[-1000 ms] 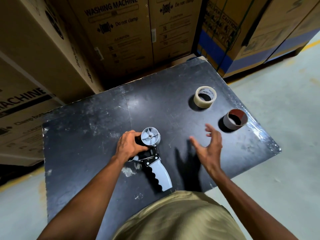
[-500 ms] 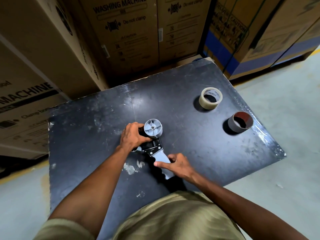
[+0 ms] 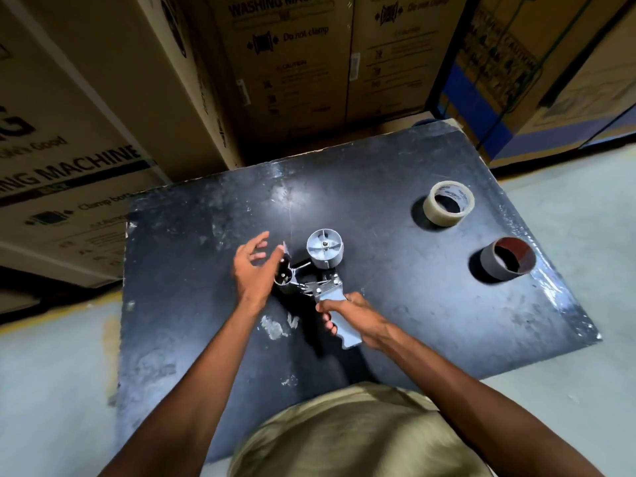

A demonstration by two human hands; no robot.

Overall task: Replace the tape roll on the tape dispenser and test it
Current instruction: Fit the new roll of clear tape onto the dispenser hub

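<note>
Two hands, one dispenser, two rolls on black table (image 3: 395, 339).

Tape dispenser (image 3: 320, 270), table centre, hub bare; right hand (image 3: 354, 313) now grips its handle; left hand (image 3: 253, 270) has let go, fingers spread. Clear tape roll (image 3: 448, 208) and empty core (image 3: 507, 258) lie well right: loading next.
</note>
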